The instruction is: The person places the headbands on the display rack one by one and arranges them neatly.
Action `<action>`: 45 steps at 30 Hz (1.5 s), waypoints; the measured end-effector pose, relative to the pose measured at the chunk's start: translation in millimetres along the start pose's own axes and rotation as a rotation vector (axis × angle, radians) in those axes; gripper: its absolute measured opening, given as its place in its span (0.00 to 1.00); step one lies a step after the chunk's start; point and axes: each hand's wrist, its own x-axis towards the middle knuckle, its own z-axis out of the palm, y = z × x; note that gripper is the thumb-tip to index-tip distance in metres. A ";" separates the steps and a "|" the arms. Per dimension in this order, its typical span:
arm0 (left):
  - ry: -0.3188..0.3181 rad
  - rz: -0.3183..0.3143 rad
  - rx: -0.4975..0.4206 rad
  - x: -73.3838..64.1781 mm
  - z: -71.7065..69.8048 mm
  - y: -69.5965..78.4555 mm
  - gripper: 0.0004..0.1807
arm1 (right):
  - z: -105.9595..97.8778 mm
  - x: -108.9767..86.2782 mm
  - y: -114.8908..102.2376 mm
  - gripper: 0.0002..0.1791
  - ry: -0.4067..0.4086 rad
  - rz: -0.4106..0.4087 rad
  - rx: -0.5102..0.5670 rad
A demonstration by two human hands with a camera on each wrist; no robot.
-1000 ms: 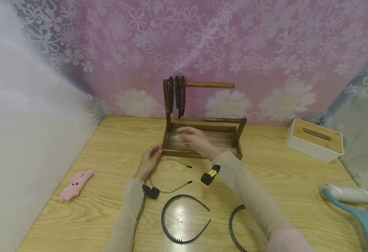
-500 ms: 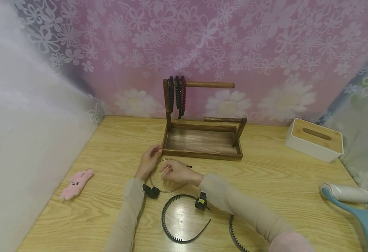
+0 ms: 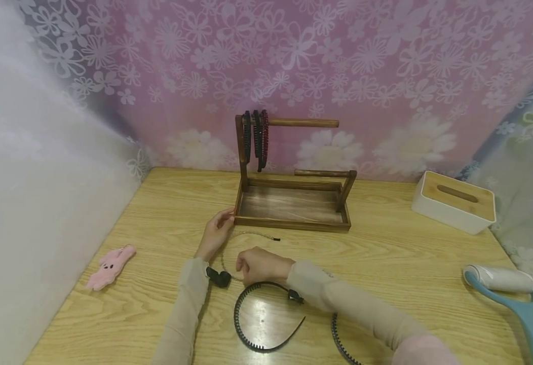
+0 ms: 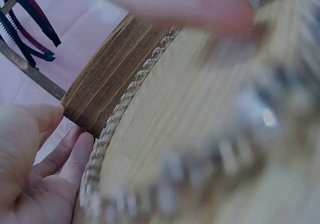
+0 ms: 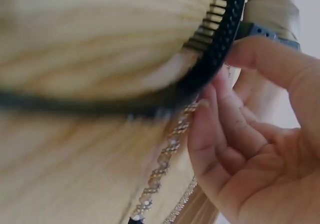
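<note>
My left hand (image 3: 215,233) grips the front left corner of a brown wooden headband stand (image 3: 294,223). In the left wrist view, thumb and fingers sit on either side of its board (image 4: 110,74). My right hand (image 3: 265,266) pinches the near arm of a beaded silvery headband (image 5: 160,170) between curled fingers and thumb. The band's far arm (image 3: 254,233) curves beside my left hand, ending in a black tip. A black toothed headband (image 3: 237,317) lies just in front of my right hand, and overlaps the fingers in the right wrist view.
Several dark and red headbands (image 3: 258,139) hang on the stand's upper bar. Another black headband (image 3: 337,335) lies partly under my right forearm. A pink plush (image 3: 111,267) lies left; a tissue box (image 3: 453,203) and a lint roller (image 3: 505,280) stand right.
My right hand has come down from over the stand to the beaded headband and taken hold of it. The band has shifted slightly. The left hand has stayed at the stand's corner.
</note>
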 end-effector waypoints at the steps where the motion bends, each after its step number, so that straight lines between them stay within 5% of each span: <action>1: -0.003 0.002 -0.001 -0.3 0.1 0.2 0.21 | -1.0 -0.7 2.2 0.14 -0.006 -0.011 -0.016; 13: 0.008 0.020 0.024 0.2 -0.8 -0.3 0.20 | -20.8 -22.8 16.0 0.15 -0.018 -0.128 -0.090; 24: 0.009 0.000 0.025 1.7 -1.7 -1.7 0.20 | -45.0 -57.9 28.2 0.15 0.055 -0.173 0.179; 36: 0.022 0.009 0.008 0.1 0.7 -3.6 0.20 | -49.2 -115.9 57.7 0.19 0.402 -0.111 0.432; 45: 0.018 0.005 0.026 -0.6 1.1 -0.4 0.20 | -64.0 -166.9 80.6 0.16 0.572 -0.124 0.465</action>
